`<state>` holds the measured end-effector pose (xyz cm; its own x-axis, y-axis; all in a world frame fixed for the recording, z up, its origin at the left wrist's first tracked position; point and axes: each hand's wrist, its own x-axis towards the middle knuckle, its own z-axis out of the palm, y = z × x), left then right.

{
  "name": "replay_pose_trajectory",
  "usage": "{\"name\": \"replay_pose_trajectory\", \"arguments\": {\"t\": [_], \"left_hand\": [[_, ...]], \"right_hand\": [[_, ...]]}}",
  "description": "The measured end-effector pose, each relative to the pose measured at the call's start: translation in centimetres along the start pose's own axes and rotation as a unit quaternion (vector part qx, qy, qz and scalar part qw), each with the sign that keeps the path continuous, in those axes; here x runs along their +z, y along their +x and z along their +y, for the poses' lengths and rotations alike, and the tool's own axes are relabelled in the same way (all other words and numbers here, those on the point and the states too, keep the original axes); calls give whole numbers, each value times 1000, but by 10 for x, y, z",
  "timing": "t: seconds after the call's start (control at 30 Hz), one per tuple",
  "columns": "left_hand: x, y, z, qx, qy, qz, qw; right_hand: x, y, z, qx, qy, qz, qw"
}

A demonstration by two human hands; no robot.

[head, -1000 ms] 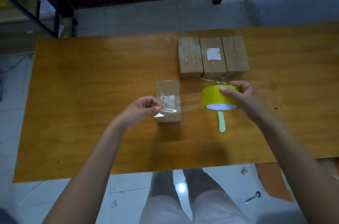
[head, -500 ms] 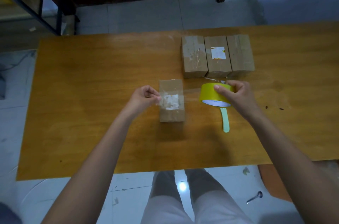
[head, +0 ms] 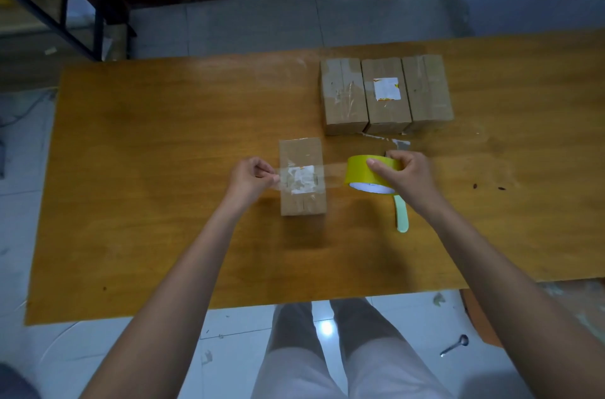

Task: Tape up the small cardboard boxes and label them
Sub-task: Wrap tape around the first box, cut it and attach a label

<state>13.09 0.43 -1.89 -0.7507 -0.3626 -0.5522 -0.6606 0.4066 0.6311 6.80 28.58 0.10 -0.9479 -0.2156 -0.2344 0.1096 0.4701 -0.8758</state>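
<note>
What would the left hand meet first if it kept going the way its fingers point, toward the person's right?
Probably the lone cardboard box: the left hand pinches the clear tape strip at its left edge. Beyond lies the yellow tape roll. The hand's height above the box is unclear.

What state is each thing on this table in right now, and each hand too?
Near box: labelled, clear tape stretched across its top.
Tape roll: held up, strip pulled out.
Left hand: pinches the tape's free end.
Right hand: grips the roll.
Three far boxes: side by side, taped; only the middle one shows a label.
</note>
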Motion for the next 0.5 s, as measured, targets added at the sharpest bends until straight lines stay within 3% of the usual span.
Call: {"name": "replay_pose_trajectory", "arguments": {"t": [0.17,0.37,0.43,0.5], "left_hand": [[4,7,-5,-47,-16,-28,998],[19,8,-14,-131,-140,-52,980],[23,0,-13,-111,-119,2,987],[25,-15,-8,-39,-59,148,987]], "right_hand": [[9,4,4,18,-18,-7,1000],[20,5,12,32,-26,-11,999],[19,4,15,27,-28,-27,999],[17,1,17,26,-14,-31,999]]}}
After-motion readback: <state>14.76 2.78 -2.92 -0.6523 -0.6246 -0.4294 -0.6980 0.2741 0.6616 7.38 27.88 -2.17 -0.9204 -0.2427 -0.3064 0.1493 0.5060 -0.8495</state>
